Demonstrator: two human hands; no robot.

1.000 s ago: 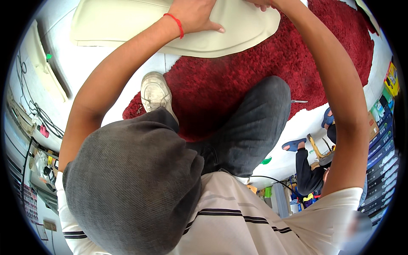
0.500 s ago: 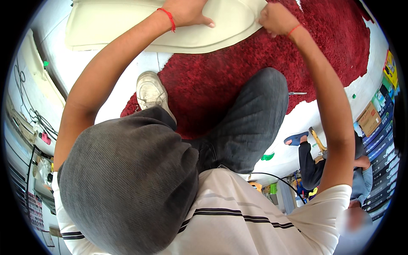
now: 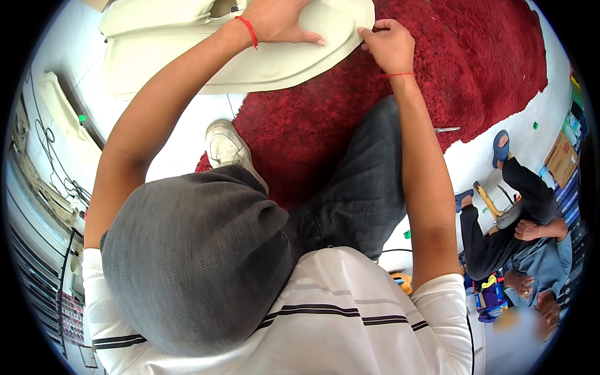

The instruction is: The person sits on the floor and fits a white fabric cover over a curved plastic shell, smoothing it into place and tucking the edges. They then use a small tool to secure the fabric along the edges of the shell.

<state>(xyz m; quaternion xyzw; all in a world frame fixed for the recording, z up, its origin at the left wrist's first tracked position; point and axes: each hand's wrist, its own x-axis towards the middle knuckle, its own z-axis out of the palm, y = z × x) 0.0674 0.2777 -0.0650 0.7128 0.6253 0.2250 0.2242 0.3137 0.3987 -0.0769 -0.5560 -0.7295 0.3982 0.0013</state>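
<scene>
our left hand [image 3: 278,22] lies flat and spread on the cream leather panel [image 3: 187,56], palm down, fingers stretched toward the panel's rounded right end; it grips nothing, only presses on the surface. a red thread bracelet [image 3: 248,30] circles that wrist, just behind the hand. the panel runs out to the left of this hand, with a stitched seam along its length, and part of it rests on the white floor [image 3: 181,134] below the forearm.

just right of the left hand, our right hand [image 3: 389,45] is nearly closed, thumb and fingertips pinched on the edge of the same panel at its rounded end. a thin red thread [image 3: 396,75] sits on that wrist too. under and beyond the right hand spreads the red shaggy rug [image 3: 475,69], which the panel's right end overlaps.

below both hands, toward us, a white shoe [image 3: 226,147] rests at the rug's left edge, beside our knee in grey jeans [image 3: 365,187]. well to the right of the right hand, another person [image 3: 519,240] sits on the floor.
</scene>
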